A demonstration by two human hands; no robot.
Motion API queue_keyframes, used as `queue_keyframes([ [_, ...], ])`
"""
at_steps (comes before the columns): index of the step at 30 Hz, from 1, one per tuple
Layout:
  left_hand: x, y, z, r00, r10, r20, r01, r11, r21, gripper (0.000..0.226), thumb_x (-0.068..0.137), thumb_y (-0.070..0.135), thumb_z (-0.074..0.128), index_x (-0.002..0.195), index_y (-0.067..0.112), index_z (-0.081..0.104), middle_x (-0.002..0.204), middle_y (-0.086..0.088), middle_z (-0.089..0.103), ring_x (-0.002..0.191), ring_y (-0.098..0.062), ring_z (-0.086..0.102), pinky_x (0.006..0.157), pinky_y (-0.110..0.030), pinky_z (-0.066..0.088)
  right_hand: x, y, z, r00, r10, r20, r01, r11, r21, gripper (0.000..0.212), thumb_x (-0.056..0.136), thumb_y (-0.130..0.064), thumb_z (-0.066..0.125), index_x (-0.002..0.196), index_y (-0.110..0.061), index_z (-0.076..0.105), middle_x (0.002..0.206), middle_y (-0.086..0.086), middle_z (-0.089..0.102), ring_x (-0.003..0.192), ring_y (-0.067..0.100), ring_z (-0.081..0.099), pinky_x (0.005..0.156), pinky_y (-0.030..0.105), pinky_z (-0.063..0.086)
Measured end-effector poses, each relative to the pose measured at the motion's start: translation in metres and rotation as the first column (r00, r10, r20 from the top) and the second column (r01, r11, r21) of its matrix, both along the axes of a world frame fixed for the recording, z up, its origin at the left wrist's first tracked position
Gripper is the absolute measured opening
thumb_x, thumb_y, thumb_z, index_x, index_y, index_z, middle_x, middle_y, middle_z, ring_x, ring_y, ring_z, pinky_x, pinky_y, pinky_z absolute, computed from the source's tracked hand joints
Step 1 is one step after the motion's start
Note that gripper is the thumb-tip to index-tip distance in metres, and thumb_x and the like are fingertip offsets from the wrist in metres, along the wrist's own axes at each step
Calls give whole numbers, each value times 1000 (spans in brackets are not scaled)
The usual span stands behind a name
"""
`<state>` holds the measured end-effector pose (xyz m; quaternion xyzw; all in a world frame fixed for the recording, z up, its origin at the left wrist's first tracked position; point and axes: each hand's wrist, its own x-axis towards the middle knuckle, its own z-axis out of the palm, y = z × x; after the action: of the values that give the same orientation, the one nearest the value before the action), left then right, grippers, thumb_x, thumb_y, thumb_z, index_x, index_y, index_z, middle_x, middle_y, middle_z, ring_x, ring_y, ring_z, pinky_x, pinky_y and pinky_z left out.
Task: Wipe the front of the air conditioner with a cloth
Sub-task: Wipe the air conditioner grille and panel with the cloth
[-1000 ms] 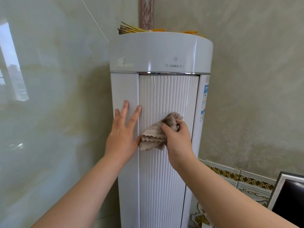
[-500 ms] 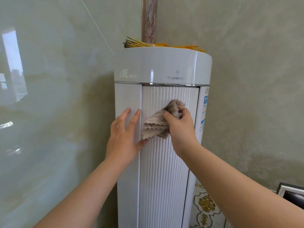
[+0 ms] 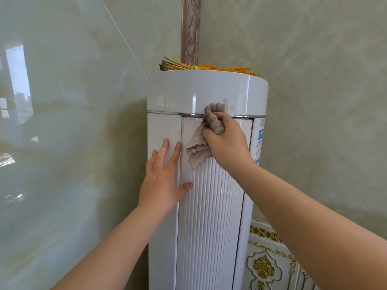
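A tall white floor-standing air conditioner [image 3: 209, 216] fills the middle of the head view, with a ribbed front panel and a smooth glossy top band. My right hand [image 3: 227, 143] grips a bunched beige-grey cloth [image 3: 199, 147] and presses it against the top of the ribbed panel, at the chrome strip under the top band. The cloth's upper end covers part of the brand lettering. My left hand [image 3: 162, 176] lies flat, fingers spread, on the plain left panel, its thumb touching the ribbed part.
A bundle of yellow stalks [image 3: 201, 66] lies on top of the unit. A glossy tiled wall [image 3: 62, 143] is close on the left, a textured wall on the right. Ornate gold-patterned trim [image 3: 270, 264] runs low at the right. A blue label [image 3: 260, 139] sits on the unit's right side.
My right hand has carried the cloth upward along the ribbed panel to the chrome strip. My left hand has stayed flat on the left panel. The view has tilted up.
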<state>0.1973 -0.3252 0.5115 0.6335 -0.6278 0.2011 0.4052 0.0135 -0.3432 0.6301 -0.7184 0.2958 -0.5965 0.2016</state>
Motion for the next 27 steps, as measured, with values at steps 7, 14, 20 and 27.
queue_keyframes([
  [7, 0, -2, -3, 1000, 10, 14, -11, 1000, 21, 129, 85, 63, 78, 154, 61, -31, 167, 27, -38, 164, -24, -4, 117, -49, 42, 6, -8, 1, 964, -138, -227, 95, 977, -190, 35, 101, -17, 60, 135, -23, 61, 122, -2, 50, 105, 11, 52, 79, -3, 36],
  [14, 1, -5, -7, 1000, 13, 23, -13, 1000, 24, 128, 86, 65, 75, 157, 56, -31, 167, 26, -38, 164, -25, -5, 120, -49, 38, 13, -14, -3, 774, -519, -363, 242, 772, -588, 36, 98, -23, 63, 134, -22, 66, 121, 4, 61, 111, 32, 51, 91, 46, 48],
  [20, 10, -10, -19, 999, -23, 36, 25, 999, -42, 120, 91, 63, 70, 162, 48, -26, 172, 24, -30, 165, -23, -4, 120, -41, 26, 12, -20, -3, 638, -690, -341, 197, 574, -795, 35, 98, -32, 50, 129, -26, 67, 120, -2, 62, 115, 28, 48, 97, 42, 38],
  [27, 15, -12, -29, 1000, -21, 16, 22, 999, -25, 118, 95, 60, 67, 162, 44, -28, 171, 25, -31, 162, -10, -12, 121, -32, 10, 19, -18, -12, 639, -630, -441, 88, 630, -772, 37, 101, -32, 41, 115, -21, 73, 110, -4, 67, 109, 27, 55, 92, 40, 43],
])
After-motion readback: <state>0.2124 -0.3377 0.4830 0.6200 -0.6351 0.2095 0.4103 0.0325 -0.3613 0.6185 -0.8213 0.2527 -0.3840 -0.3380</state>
